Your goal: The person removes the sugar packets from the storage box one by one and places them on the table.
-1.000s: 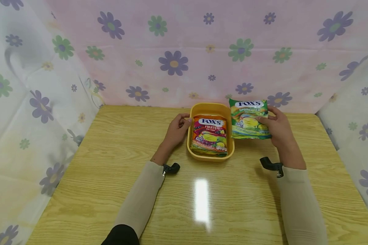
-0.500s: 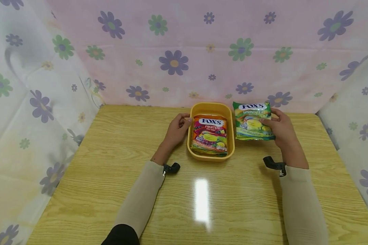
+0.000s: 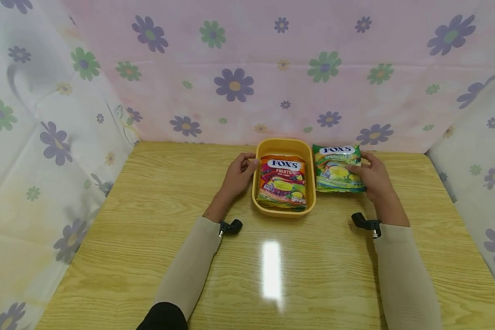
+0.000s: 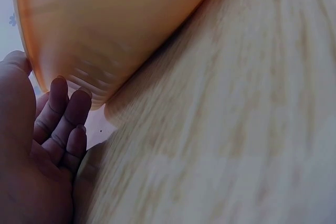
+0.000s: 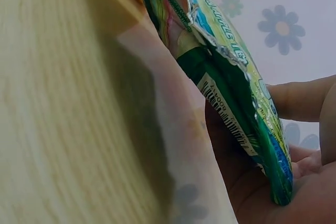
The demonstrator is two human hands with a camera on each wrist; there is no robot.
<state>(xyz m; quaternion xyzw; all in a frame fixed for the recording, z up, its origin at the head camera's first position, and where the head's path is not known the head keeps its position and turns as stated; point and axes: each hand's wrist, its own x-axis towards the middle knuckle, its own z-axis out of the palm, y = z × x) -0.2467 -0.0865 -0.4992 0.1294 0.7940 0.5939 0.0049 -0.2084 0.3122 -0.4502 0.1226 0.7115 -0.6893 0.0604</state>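
Note:
A yellow plastic tub (image 3: 283, 214) stands on the table, with a red and orange FOX'S Fruits candy bag (image 3: 281, 183) lying inside. My left hand (image 3: 238, 175) holds the tub's left side; the left wrist view has the thumb at the rim and bent fingers (image 4: 79, 107) against the outer wall. Just right of the tub, a green FOX'S Spring Tea candy bag (image 3: 338, 170) faces up. My right hand (image 3: 373, 176) grips its right edge, thumb on the front and other fingers behind. In the right wrist view that bag (image 5: 231, 98) is tilted above the table, over its shadow.
The wood-grain table (image 3: 156, 197) reaches back to a pink floral cloth (image 3: 272, 50). More flowered cloth (image 3: 29, 183) borders the left and right sides. A light reflection shows on the tabletop in front of the tub.
The Spring Tea bag, in my right hand, has shifted slightly right, then a little back left, and down toward the table. My left hand and the tub have stayed in place.

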